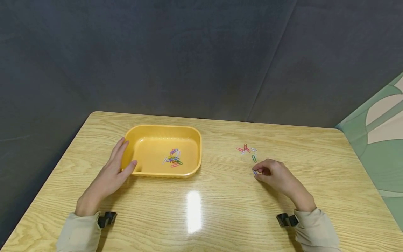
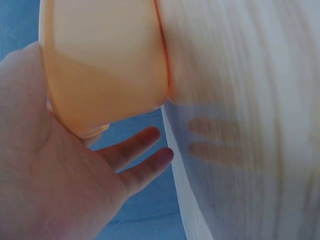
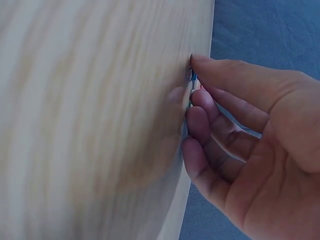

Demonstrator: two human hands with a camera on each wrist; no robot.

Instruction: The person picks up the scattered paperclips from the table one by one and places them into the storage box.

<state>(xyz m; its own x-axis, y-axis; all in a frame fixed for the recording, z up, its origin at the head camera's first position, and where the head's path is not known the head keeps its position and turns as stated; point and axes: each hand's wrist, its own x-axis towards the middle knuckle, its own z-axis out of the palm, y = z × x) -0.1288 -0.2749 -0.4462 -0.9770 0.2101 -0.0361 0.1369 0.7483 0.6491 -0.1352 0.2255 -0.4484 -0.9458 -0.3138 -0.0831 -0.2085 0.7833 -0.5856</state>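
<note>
A yellow plastic tray (image 1: pixel 163 173) lies on the left of the table, with a small pile of coloured paper clips (image 1: pixel 174 159) on its floor. My left hand (image 1: pixel 111 175) rests at the tray's left side, fingers stretched along the outside and thumb by the near left corner. In the left wrist view, the tray's wall (image 2: pixel 105 65) touches the palm side while two straight fingers extend past it. At the tabletop, my right hand (image 1: pixel 278 176) pinches a blue paper clip (image 1: pixel 255 172) by thumb and forefinger. That clip (image 3: pixel 194 76) is partly hidden in the right wrist view.
Several red, white and green paper clips (image 1: pixel 247 149) lie loose on the wooden table (image 1: pixel 233 217) just beyond my right hand. A dark cloth partition (image 1: pixel 189 63) stands behind the table's far edge. Green-patterned fabric (image 1: pixel 374 140) borders the right side.
</note>
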